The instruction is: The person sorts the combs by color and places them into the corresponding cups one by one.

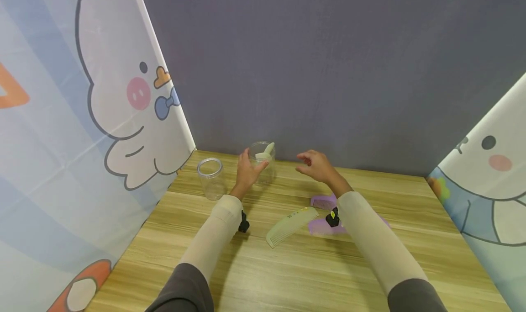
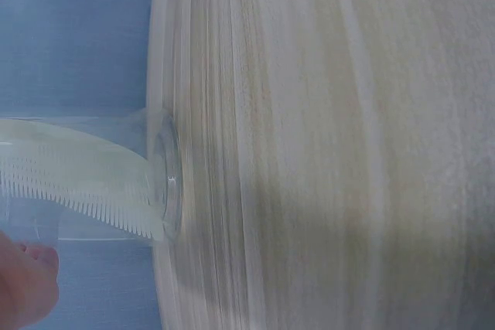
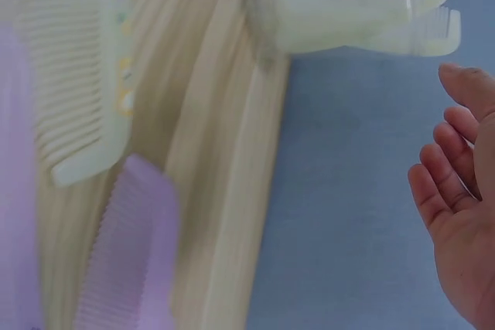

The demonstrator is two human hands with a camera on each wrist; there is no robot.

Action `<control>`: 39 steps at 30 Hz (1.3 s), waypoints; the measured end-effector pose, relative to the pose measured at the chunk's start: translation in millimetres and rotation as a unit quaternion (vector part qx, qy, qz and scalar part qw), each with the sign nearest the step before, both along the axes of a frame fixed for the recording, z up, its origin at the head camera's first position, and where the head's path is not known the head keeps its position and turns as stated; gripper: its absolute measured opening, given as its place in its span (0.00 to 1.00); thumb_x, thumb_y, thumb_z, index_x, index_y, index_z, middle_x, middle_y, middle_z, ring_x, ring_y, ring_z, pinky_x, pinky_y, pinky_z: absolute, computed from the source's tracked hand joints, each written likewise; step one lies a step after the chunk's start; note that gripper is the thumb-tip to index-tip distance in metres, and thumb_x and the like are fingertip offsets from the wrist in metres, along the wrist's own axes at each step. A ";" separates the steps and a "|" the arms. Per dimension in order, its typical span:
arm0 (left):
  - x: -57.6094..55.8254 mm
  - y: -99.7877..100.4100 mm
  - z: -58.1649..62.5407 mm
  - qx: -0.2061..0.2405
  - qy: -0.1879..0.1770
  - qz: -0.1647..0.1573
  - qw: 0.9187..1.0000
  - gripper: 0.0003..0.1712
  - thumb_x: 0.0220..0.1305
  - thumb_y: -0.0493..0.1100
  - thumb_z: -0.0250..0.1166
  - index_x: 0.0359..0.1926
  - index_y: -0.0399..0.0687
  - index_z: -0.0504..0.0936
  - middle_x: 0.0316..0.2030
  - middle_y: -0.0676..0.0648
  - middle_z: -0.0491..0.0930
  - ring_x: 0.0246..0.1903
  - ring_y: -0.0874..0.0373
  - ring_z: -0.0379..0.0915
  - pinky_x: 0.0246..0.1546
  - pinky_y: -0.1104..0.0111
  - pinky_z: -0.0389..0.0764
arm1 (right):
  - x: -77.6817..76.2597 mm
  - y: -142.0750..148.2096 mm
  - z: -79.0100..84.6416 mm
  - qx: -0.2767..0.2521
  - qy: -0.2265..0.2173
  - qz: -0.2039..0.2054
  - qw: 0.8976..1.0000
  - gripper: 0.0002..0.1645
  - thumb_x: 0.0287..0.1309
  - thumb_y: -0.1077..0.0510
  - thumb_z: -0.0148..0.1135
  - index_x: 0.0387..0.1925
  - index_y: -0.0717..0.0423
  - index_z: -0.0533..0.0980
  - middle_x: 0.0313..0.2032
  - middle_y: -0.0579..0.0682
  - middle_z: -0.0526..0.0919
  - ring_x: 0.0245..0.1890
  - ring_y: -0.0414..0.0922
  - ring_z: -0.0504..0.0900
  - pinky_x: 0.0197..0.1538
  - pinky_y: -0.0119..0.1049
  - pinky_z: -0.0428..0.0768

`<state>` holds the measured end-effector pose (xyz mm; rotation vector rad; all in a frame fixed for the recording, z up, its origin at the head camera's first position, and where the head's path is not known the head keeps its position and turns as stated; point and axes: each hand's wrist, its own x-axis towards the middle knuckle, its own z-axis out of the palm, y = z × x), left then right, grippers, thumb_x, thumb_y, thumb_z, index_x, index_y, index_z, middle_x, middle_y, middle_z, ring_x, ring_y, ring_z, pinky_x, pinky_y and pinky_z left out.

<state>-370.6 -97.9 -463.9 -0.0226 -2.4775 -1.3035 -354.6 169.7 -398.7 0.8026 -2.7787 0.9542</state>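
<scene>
My left hand [image 1: 246,171] grips the side of a clear plastic jar [image 1: 265,178] that stands on the table against the back wall. Inside it are two pale green combs [image 3: 332,17], their ends poking above the rim. To the right of the jar, my right hand [image 1: 317,166] is held in the air, fingers loosely bent and nothing in them. Below the right hand and forearm lie two purple combs [image 1: 322,202], the nearer one partly hidden by the sleeve. Left of these a pale green comb [image 1: 291,225] with small printed decorations rests flat on the wood.
A second clear jar [image 1: 213,184] with a silvery rim stands to the left of my left hand. The wooden table [image 1: 255,275] meets a grey wall [image 1: 312,74] at the back. Cartoon-printed sheets [image 1: 53,166] hang at both sides.
</scene>
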 end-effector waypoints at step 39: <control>-2.2 -1.1 -3.8 0.009 -0.001 -0.003 1.000 0.57 0.59 0.61 0.73 0.77 0.36 0.56 0.71 0.33 0.63 0.69 0.36 0.65 0.71 0.48 0.68 | 39.3 35.2 -81.1 0.092 -0.127 0.114 0.981 0.22 0.56 0.57 0.75 0.52 0.58 0.83 0.47 0.51 0.83 0.41 0.44 0.81 0.42 0.30 0.80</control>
